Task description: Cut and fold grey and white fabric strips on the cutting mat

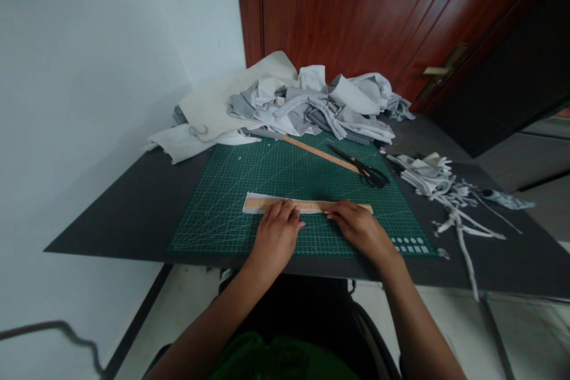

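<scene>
On the green cutting mat lies a narrow strip of white cloth with a wooden ruler along it. My left hand holds the ruler near its middle, fingertips bent over it and thumb out to the right. To the right of that, my right hand has its fingers drawn together on the ruler, close to the cloth's right part. Whether it also grips the cloth is hard to make out. The ruler's right end sticks out beyond this hand.
Black scissors lie over the end of a second long wooden ruler farther back. A heap of grey and white cloth fills the table's rear. Cloth scraps lie right of the mat. Behind stands a reddish-brown door.
</scene>
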The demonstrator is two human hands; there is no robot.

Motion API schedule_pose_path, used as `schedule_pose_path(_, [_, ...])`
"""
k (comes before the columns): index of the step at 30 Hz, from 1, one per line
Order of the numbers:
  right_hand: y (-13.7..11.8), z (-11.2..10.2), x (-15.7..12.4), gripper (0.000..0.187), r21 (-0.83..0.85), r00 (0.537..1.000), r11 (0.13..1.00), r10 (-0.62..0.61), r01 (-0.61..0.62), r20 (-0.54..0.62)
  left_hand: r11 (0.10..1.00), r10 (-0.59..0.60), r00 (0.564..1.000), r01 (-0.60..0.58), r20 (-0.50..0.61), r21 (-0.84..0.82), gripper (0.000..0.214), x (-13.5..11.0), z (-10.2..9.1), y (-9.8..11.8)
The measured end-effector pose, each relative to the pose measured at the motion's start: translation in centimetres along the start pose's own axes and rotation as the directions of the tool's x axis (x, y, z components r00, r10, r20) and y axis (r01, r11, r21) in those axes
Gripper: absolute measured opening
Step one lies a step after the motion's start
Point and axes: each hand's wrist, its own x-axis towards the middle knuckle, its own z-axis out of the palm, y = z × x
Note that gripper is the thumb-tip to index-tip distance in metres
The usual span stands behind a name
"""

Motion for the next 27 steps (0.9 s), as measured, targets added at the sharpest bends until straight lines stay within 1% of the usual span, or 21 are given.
schedule_pose_path(5, [0.1, 0.3, -0.1, 0.021, -0.055, 0.998, 0.996, -0.068, 0.067, -0.017, 1.000, 0.007, 1.000, -0.007, -0.016, -0.011, 0.023, 0.0, 0.1, 0.0])
schedule_pose_path(9, [0.4, 0.6, -0.3, 0.023, -0.106, 0.994, 0.989, -0.107, 0.106, -0.004, 1.000, 0.000, 1.000, 0.000, 0.002, 0.007, 0.024, 0.0, 0.1, 0.0])
schedule_pose_path(15, [0.7, 0.8, -0.5, 0.024, -0.120, 0.995, 0.988, -0.100, 0.101, 0.014, 1.000, -0.002, 1.000, 0.002, 0.000, 0.015, 0.025, -0.1, 0.1, 0.0])
schedule_pose_path(20, [0.9, 1.2, -0.6, 0.023, -0.159, 0.991, 0.979, -0.133, 0.130, -0.007, 1.000, 0.008, 1.000, -0.008, -0.021, 0.017, 0.022, -0.1, 0.1, 0.0])
schedule_pose_path(27, [0.9, 1.3, -0.6, 0.024, -0.173, 0.988, 0.973, -0.153, 0.149, -0.010, 1.000, 0.002, 1.000, -0.002, -0.009, -0.002, 0.022, -0.1, 0.1, 0.0])
